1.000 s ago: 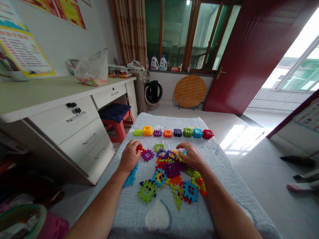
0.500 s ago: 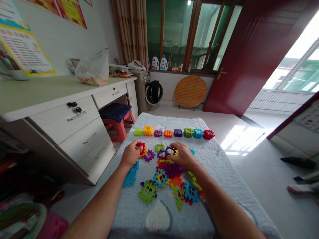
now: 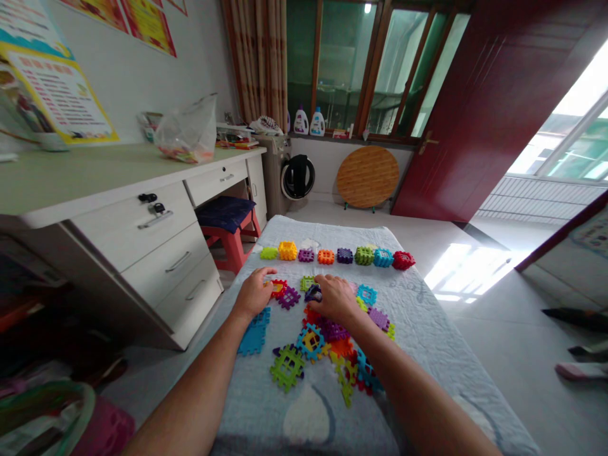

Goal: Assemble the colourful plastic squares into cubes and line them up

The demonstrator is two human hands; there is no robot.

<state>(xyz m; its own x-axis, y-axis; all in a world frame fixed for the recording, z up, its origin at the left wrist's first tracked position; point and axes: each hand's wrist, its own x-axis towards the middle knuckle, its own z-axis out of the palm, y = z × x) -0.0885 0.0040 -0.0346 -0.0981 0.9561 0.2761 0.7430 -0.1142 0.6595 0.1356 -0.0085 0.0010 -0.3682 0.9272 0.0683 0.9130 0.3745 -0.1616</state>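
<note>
1. At the left of the pale blue cloth-covered table (image 3: 256, 399), a person's left hand (image 3: 254, 295) is curving beside a red, square, notched plastic tile (image 3: 279, 289), fingers loosely bent; whether they are gripping it cannot be told.
2. Just right of that, a bright purple, square, notched plastic tile (image 3: 289, 297) is lying near the fingers.
3. The right hand (image 3: 336, 297) is arching over a heap of multicoloured plastic tiles (image 3: 332, 330), a dark purple tile (image 3: 313, 293) showing at its thumb side; its grip is hidden.
4. Good handling is probably meaning lifting one tile by its rim, straight up, so the teeth are not snagging neighbours.
5. Far left, a pink plastic bin (image 3: 111, 421) is holding pale, crumpled contents.
6. On the desk (image 3: 118, 161), a clear plastic bag (image 3: 187, 130) is holding reddish-orange items, too blurred to name.
7. White detergent bottles (image 3: 301, 120) are standing on the sill, contents hidden.
</note>
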